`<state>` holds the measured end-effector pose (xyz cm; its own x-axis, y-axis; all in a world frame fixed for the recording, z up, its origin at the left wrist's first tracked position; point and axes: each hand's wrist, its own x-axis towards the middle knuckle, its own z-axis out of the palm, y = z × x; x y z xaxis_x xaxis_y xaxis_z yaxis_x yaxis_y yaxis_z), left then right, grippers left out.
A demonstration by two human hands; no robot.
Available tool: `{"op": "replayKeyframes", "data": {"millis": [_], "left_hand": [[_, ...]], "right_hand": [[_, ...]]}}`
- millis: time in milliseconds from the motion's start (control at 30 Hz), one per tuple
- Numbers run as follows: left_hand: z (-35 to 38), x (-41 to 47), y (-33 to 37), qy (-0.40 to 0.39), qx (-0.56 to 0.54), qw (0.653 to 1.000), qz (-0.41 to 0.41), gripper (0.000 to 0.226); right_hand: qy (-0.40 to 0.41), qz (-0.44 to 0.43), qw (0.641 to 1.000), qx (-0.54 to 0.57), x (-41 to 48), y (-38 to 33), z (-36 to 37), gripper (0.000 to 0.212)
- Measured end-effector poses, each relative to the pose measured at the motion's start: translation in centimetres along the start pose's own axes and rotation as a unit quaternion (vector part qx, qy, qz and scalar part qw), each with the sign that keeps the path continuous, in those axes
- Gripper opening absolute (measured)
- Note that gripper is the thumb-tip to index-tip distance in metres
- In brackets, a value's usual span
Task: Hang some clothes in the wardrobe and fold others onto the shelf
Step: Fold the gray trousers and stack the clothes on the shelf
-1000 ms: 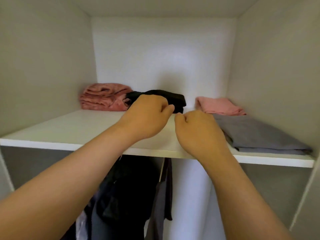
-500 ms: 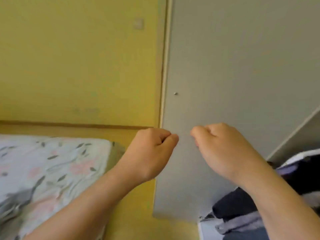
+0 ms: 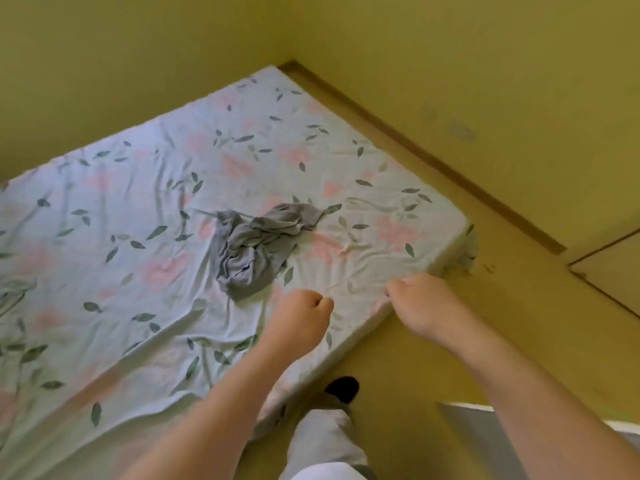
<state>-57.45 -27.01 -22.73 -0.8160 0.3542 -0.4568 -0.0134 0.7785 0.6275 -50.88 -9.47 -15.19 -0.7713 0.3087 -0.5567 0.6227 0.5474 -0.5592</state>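
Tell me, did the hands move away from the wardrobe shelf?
Yes. The left hand and right hand went left and down, off the wardrobe shelf, and are now over the edge of the bed, near the crumpled grey garment.

A crumpled grey garment [image 3: 256, 247] of thin, soft, matt cloth lies on a bed sheet [image 3: 104, 237] of light fabric, matt and heavily creased, printed with pink flowers and grey-green leaves. The floor [image 3: 450, 341] beside it has a smooth, dull yellow finish, with a few dark scuffs near the sheet's corner. The walls [image 3: 450, 46] are painted matt yellow and faintly marked, and a strip of brown, wood-look skirting [image 3: 415, 150] runs along their foot. A trouser leg [image 3: 322, 441] of pale grey cloth ends at a dark cloth sock [image 3: 341, 388]. At lower right, a grey panel [image 3: 478, 441] looks smooth and flat-finished.
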Motion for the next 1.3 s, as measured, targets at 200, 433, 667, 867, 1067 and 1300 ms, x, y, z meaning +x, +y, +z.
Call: {"op": "replayKeyframes", "data": {"millis": [200, 433, 667, 867, 1067, 1300], "left_hand": [[-1.3, 15.6, -12.6, -0.018, 0.14, 0.98, -0.141, 0.028], [0.0, 28.2, -23.5, -0.105, 0.178, 0.953, -0.223, 0.035], [4.6, 33.6, -32.4, -0.079, 0.264, 0.935, -0.224, 0.077], [5.3, 35.7, -36.0, 0.051, 0.267, 0.941, -0.204, 0.062], [1.4, 36.2, -35.7, 0.151, 0.128, 0.962, -0.187, 0.028], [-8.2, 30.8, -22.8, 0.155, 0.157, 0.975, 0.011, 0.025]], "right_hand": [[-0.106, 0.012, 0.993, -0.045, 17.0, -4.2, 8.4, 0.035], [-0.173, 0.063, 0.982, -0.045, 31.6, -4.1, 18.1, 0.046], [-0.184, 0.059, 0.98, -0.044, 39.7, -1.7, 24.8, 0.043], [-0.204, 0.059, 0.975, -0.069, 41.3, -0.1, 26.0, 0.043], [-0.197, 0.057, 0.976, -0.073, 40.7, -1.2, 24.0, 0.041], [-0.185, 0.0, 0.976, -0.116, 35.5, -7.1, 17.8, 0.024]]}}
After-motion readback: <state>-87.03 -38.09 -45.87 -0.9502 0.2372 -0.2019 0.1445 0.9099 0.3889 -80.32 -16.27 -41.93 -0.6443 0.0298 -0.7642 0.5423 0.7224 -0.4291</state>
